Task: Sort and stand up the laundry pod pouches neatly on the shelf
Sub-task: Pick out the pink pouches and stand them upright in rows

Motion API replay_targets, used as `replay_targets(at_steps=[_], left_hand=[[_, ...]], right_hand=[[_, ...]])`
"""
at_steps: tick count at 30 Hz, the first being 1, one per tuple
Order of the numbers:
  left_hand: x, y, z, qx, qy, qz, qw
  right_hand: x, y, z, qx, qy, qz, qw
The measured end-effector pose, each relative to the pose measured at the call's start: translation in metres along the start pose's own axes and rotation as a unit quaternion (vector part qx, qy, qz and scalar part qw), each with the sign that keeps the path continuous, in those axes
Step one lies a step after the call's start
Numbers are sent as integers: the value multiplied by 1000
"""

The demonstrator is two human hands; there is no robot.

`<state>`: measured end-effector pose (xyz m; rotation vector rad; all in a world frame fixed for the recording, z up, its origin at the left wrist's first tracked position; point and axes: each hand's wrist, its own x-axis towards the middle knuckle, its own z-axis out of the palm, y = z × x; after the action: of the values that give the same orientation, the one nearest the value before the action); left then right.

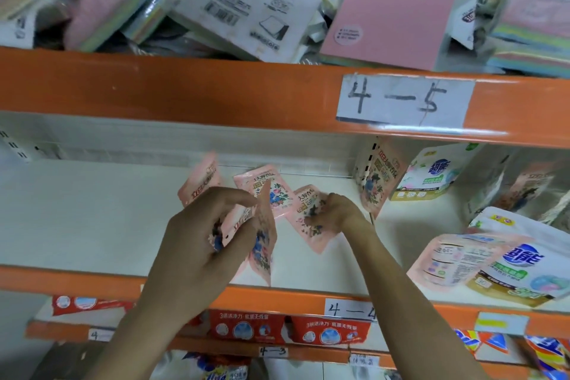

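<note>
Setting: a storage rack with orange beams; the white shelf (77, 210) lay below the paper label "4–5" (404, 102), and sticky note packs (391, 18) were heaped above that label.
Far left: the rear pouch (200, 177), pink, stood tilted well down-left of the label, its lower part hidden behind the left hand.
Left hand: the left hand (197, 244), below and left of the label, reached in from the bottom edge with its back to the camera. Its fingers were curled round a pink bundle (262, 244) of pouches, the index finger stretched over the bundle's top. Blur hid how many pouches it held.
Behind it: the middle pouch (266, 187) leaned below-left of the label; whether any finger touched it could not be told.
Right hand: the right hand (336, 213), under the label's left end, was bent at the wrist. Its fingers were clenched on the tilted pouch (308, 225), which jutted left and down from the fingertips.
Beneath the label: the upright pouch (376, 182) stood on end.
Far right: the larger pouches (493, 262), below-right of the label, lay flat and blurred.
</note>
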<state>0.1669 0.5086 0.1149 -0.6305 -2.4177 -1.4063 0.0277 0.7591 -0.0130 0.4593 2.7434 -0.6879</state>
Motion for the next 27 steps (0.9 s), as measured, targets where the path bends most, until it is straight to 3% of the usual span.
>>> replay_targets(at_steps=[3, 6, 12, 19, 27], left_hand=[[1, 2, 7, 22, -34, -1, 999], [-3, 8, 21, 2, -42, 22, 999], [-20, 23, 55, -71, -119, 51, 989], [-36, 13, 68, -73, -140, 23, 987], [-61, -19, 81, -7, -155, -2, 988]], right_hand=[[-18, 7, 11, 173, -18, 16, 985], [-38, 14, 22, 268, 45, 0, 962], [-87, 28, 30, 245, 273, -68, 928], [-97, 55, 34, 205, 426, -101, 875], [-97, 70, 51, 290, 393, -37, 872]])
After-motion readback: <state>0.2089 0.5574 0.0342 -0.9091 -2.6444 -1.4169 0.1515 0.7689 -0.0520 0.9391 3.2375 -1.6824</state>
